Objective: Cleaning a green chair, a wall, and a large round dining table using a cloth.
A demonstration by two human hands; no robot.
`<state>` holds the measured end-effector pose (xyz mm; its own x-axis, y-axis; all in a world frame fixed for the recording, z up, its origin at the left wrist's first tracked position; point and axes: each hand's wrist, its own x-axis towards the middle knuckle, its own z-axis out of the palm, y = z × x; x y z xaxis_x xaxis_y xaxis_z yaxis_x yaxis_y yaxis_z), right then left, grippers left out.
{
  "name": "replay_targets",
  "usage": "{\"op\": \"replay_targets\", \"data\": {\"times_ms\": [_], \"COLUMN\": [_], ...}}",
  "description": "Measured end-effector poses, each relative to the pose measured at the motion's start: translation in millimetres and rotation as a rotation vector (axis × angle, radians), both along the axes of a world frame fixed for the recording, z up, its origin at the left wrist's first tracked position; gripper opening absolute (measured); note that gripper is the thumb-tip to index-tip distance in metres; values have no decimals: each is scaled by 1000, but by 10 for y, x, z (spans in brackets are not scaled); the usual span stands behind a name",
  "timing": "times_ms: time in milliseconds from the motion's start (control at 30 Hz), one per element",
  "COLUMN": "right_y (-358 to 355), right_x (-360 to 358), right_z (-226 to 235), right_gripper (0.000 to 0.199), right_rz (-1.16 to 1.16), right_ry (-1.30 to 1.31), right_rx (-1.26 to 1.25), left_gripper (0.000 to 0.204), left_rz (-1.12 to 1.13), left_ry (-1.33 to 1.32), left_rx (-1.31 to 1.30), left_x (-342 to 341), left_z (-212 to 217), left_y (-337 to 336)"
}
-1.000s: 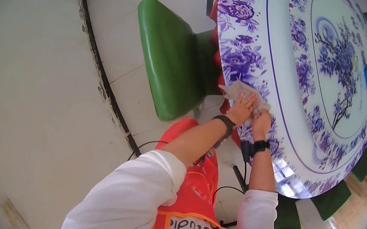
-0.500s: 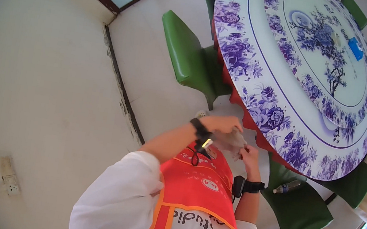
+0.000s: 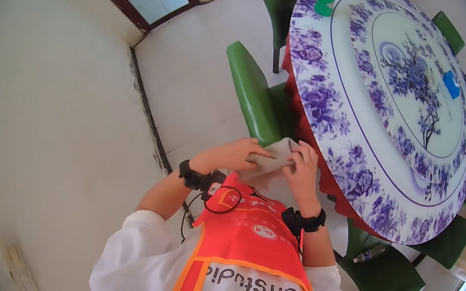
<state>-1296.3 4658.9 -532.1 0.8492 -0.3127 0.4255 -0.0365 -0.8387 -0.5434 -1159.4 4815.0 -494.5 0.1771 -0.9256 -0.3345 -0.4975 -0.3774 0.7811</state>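
Note:
A greyish-beige cloth [image 3: 271,162] hangs between my two hands in front of the red apron [image 3: 254,227]. My left hand [image 3: 236,154] pinches its left edge. On the opposite side, my right hand [image 3: 304,167] grips the upper right part with bent fingers. The cloth is folded on itself and droops at its lower end. Just beyond it stands a green chair [image 3: 252,97], whose backrest lies close to the cloth's top edge. Both wrists wear black bands.
To the right is a round table [image 3: 334,115] with purple flowers and a raised turntable. On it are a green holder [image 3: 325,2] and a blue box [image 3: 451,85]. A plastic bottle [image 3: 370,254] lies on another green chair [image 3: 384,282]. A bare wall [image 3: 56,119] rises at left.
My hands have moved apart and the cloth is spread wider between them. The left hand shifted left. The table and chairs now appear further right and lower in view.

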Motion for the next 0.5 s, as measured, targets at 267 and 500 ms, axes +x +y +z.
{"op": "replay_targets", "data": {"times_ms": [267,500], "right_y": [161,161], "right_x": [2138,3044], "right_z": [328,-243], "right_gripper": [18,20], "right_rz": [117,-123], "right_ry": [-244,152], "right_rx": [80,181], "left_gripper": [28,36], "left_rz": [194,274], "left_ry": [-544,-686], "left_rx": [-586,-475], "left_x": [1822,2843], "left_z": [24,-690], "left_y": [191,-232]}}
